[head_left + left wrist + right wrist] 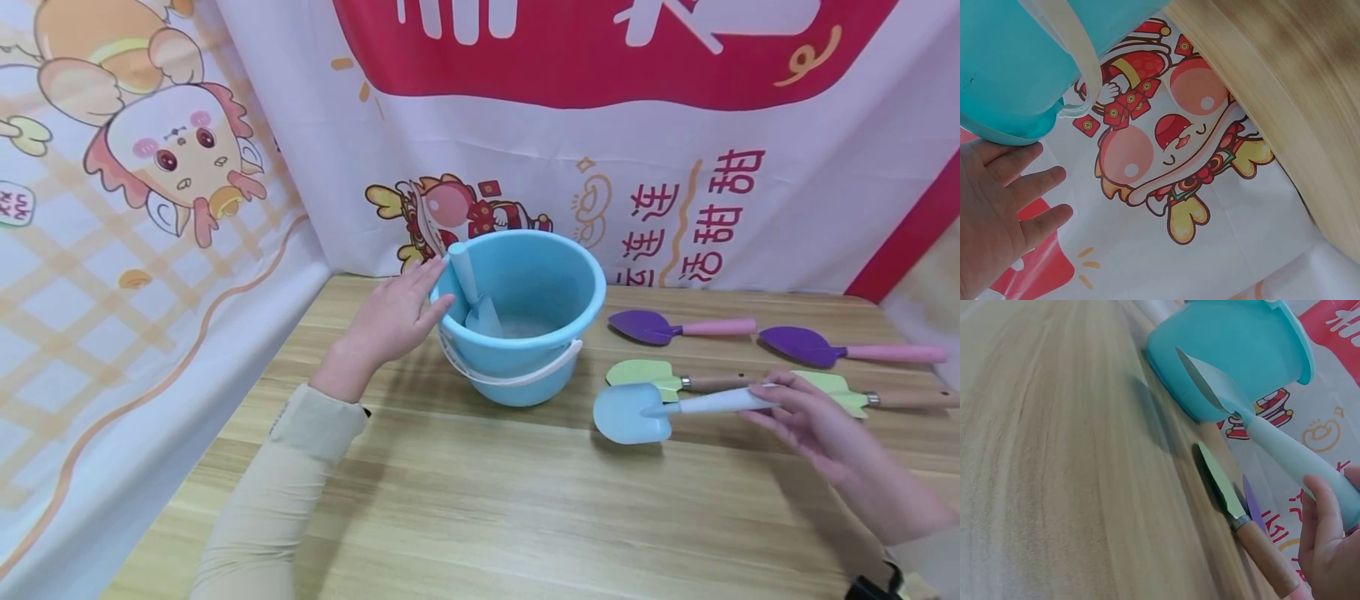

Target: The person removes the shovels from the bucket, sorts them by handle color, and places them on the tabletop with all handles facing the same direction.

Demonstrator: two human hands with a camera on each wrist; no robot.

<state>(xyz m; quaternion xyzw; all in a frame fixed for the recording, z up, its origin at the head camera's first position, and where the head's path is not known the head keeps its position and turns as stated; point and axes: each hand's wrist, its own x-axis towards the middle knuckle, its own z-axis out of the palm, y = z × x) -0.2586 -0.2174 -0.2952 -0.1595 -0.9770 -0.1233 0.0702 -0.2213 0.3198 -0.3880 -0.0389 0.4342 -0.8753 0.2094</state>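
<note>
A light blue bucket (517,367) with a white handle stands on the table, and one light blue shovel (467,279) leans inside it. My left hand (393,312) rests on the bucket's left rim with its fingers extended; the left wrist view shows those fingers (1038,181) beside the rim. By the end of its handle, my right hand (825,433) holds a second light blue shovel (633,412) above the table, its blade pointing toward the bucket. In the right wrist view this shovel's handle (1291,453) lies between thumb and fingers.
Two green trowels with wooden handles, a left one (641,375) and a right one (828,387), lie under and beside the right hand. Behind them lie two purple trowels with pink handles, one left (645,327) and one right (802,344). A printed cloth (480,125) hangs behind the table.
</note>
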